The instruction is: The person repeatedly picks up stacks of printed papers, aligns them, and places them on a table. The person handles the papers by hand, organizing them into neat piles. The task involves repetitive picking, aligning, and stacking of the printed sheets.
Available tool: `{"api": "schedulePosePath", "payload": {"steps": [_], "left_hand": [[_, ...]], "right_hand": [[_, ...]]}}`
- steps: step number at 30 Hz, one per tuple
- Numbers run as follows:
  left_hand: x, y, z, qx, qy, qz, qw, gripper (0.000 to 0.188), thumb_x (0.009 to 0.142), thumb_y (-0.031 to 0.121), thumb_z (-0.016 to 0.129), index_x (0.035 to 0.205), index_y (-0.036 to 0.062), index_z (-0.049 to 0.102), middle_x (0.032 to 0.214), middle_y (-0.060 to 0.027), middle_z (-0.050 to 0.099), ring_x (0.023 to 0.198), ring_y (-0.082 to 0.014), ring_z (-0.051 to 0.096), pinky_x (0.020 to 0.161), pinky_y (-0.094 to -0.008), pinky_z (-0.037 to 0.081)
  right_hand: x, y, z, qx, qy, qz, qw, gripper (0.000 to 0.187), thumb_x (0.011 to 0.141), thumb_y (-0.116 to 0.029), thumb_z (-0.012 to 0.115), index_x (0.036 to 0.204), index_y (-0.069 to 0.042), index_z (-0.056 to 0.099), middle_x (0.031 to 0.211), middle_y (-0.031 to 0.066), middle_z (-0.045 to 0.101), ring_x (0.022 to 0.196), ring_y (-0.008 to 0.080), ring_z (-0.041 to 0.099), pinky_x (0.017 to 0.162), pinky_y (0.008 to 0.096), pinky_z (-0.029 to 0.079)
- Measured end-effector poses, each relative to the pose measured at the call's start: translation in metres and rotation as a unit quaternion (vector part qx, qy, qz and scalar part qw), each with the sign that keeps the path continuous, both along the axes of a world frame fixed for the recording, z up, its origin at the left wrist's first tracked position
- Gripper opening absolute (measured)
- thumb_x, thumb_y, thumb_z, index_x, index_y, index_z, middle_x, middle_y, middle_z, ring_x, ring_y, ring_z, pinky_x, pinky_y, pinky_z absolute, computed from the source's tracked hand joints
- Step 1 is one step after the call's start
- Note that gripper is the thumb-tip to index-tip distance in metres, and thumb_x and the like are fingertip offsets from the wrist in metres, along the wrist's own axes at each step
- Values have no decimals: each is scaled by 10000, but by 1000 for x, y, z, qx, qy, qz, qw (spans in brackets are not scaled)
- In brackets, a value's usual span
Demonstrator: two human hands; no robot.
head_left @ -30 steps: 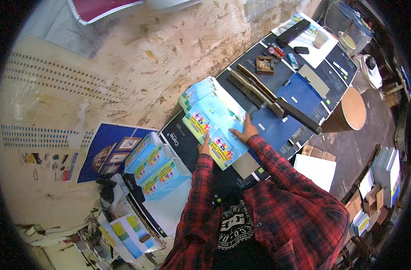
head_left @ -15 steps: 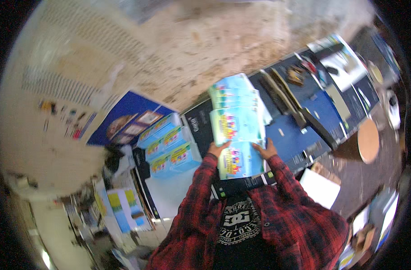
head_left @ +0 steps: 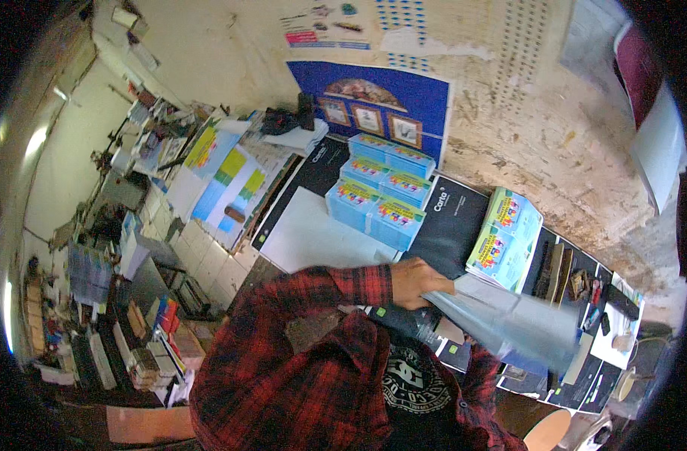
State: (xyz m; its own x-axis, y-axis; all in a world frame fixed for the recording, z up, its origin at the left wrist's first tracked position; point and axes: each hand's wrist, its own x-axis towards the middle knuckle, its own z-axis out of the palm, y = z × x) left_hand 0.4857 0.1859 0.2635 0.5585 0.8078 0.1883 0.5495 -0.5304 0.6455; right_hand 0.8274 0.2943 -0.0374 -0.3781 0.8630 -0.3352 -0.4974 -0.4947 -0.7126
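Note:
My left hand (head_left: 420, 284) is closed on the edge of pale blue-white printed sheets (head_left: 520, 319), tilted and blurred by motion. Their exact number cannot be made out. My right sleeve (head_left: 482, 368) comes up beneath these sheets, which hide most or all of my right hand. Just beyond them, a pile of sheets with bright colourful print (head_left: 501, 240) lies on the black board (head_left: 456, 218). Left of it, several neat stacks of blue printed cards (head_left: 377, 210) stand in rows.
White paper (head_left: 313, 229) lies in front of the card stacks. A blue poster (head_left: 426, 98) leans at the wall behind. Wooden strips (head_left: 558, 270) and small tools lie on the table's right part. A round tan disc (head_left: 546, 432) is at the lower right.
My view has swung left. Both hands were on the printed sheets lying flat; now my left hand holds some sheets raised and tilted, and my right hand has become hidden behind them.

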Motion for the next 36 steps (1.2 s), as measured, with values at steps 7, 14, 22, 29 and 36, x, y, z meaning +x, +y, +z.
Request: {"api": "schedulePosePath", "payload": {"steps": [7,14,22,29,36], "left_hand": [[-81,-50,62,239,184,-106,948,235,741,97,548,973,120,578,1093,-32,624,1005,-216,610,845,-334,505],[-239,-127,60,289,190,77,935,228,765,124,565,989,158,591,1152,-64,592,1158,-256,501,1027,-390,354],[-376,-223,-92,-97,-396,414,814,449,894,148,544,1289,-10,400,1181,-156,548,1156,-222,485,984,-333,372],[-380,-200,-72,110,-316,496,801,480,766,259,738,1095,-43,562,988,-147,663,913,-233,636,810,-321,484],[-384,-225,-171,-2,-364,505,783,625,681,194,818,1177,-18,502,1097,-132,612,997,-199,599,835,-332,499]], "right_hand": [[-118,26,139,75,-14,292,953,667,837,-406,534,1350,-13,367,1227,170,542,1073,295,562,908,442,468],[-282,-75,222,135,-64,411,899,605,757,-133,587,1299,58,400,1164,205,572,989,297,614,888,415,493],[-411,-172,213,300,-220,303,877,332,780,-111,673,1067,31,588,927,96,661,844,155,610,791,282,470],[-484,-191,169,397,-230,164,873,468,823,-172,676,1202,33,492,1050,134,626,999,190,577,887,333,450],[-491,-187,115,366,-214,199,884,419,808,-188,694,1146,15,553,1082,117,632,1009,192,595,912,333,443]]}}
